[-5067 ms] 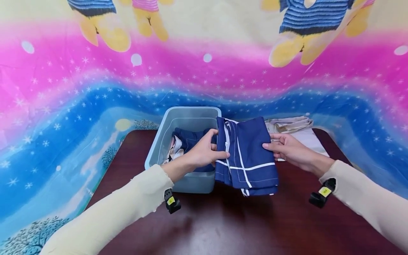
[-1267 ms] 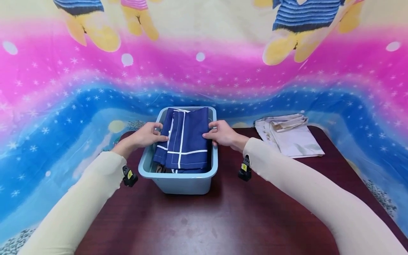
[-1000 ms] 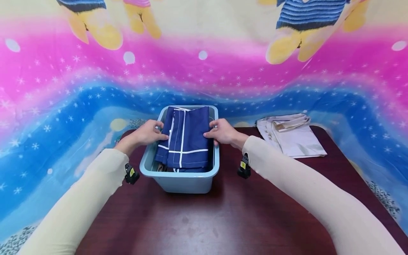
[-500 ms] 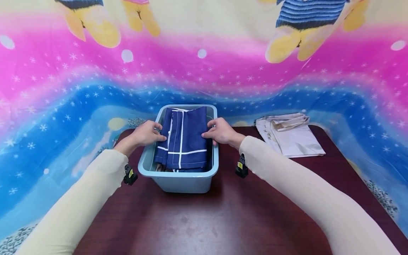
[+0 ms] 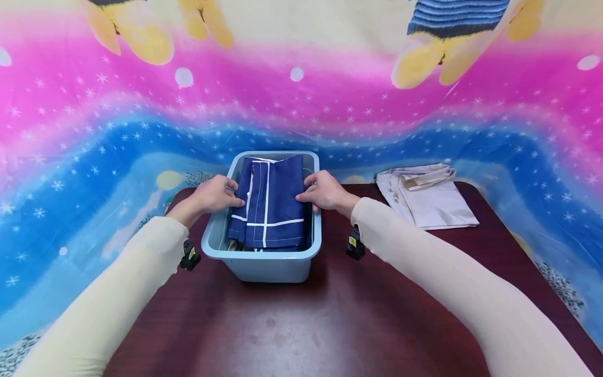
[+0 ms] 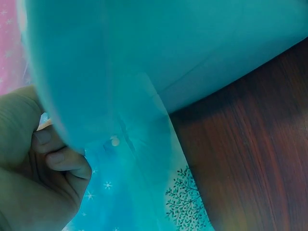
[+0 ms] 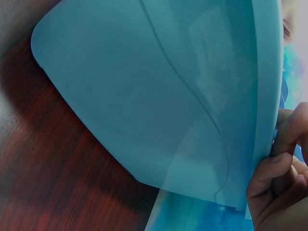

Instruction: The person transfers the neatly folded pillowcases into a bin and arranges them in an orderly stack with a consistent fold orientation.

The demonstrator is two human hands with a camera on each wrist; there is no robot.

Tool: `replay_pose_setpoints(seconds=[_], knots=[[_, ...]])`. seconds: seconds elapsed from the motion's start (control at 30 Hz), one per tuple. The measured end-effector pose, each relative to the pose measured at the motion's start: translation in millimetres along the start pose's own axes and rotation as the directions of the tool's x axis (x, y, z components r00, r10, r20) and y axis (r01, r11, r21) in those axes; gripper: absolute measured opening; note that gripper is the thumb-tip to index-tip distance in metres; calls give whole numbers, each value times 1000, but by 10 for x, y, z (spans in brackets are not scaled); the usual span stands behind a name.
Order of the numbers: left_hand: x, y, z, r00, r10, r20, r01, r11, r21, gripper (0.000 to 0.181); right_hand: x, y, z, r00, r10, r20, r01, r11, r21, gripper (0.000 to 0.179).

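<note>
A folded navy cloth [image 5: 278, 201] with white crossing lines lies in a blue-grey plastic bin [image 5: 270, 269], filling most of its opening. My left hand [image 5: 214, 195] pinches the cloth's left edge, thumb on top. At the right edge my right hand [image 5: 325, 193] pinches it the same way. Both hands reach over the bin's rim. In the left wrist view, the left hand [image 6: 48, 159] shows curled fingertips beside the bin's wall; in the right wrist view, the right hand [image 7: 284, 178] has bent fingers at the rim. The cloth is mostly hidden in both.
A folded whitish cloth [image 5: 426, 201] lies at the back right of the dark red-brown table [image 5: 292, 324]. Other fabric [image 5: 235, 245] shows under the navy cloth in the bin. A printed pink and blue curtain [image 5: 292, 104] hangs behind the table.
Since about five seconds ago, both hands have carried the navy cloth left from beside the bin into it. Over the last second the hands and cloth hold nearly still; the view tilts slightly.
</note>
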State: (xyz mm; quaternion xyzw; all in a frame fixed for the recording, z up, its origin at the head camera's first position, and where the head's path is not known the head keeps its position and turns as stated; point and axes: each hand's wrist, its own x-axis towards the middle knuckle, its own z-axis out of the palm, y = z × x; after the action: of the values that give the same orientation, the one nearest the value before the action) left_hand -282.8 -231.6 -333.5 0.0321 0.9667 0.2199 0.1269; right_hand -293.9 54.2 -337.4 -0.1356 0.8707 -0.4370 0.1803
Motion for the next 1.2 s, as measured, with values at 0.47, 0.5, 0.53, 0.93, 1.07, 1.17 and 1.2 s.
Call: replay_pose_setpoints(seconds=[0.47,0.5,0.53,0.93,1.07,1.17,1.2], knots=[[-26,15,2,999,48,-19,-47,998,39,31,25,-13,21,1000,-20,-13,19,997,-72,30],[-27,16,2,998,52,-18,-51,998,41,31,20,-14,20,1000,-25,-11,24,997,-68,27],[-31,18,2,998,56,-18,-55,998,42,31,17,-13,20,999,-31,-12,30,997,-65,25],[-50,3,25,998,59,-25,-59,998,-1,32,19,12,17,999,-47,-22,46,998,-30,18],[-61,5,37,997,72,-36,-72,997,-4,32,9,37,14,998,-54,-27,54,999,-2,19],[-74,11,36,996,71,-43,-72,997,-11,32,3,47,17,998,-60,-33,60,998,19,19],[-79,11,33,997,68,-46,-69,997,-15,32,1,48,19,997,-63,-35,64,998,25,20]])
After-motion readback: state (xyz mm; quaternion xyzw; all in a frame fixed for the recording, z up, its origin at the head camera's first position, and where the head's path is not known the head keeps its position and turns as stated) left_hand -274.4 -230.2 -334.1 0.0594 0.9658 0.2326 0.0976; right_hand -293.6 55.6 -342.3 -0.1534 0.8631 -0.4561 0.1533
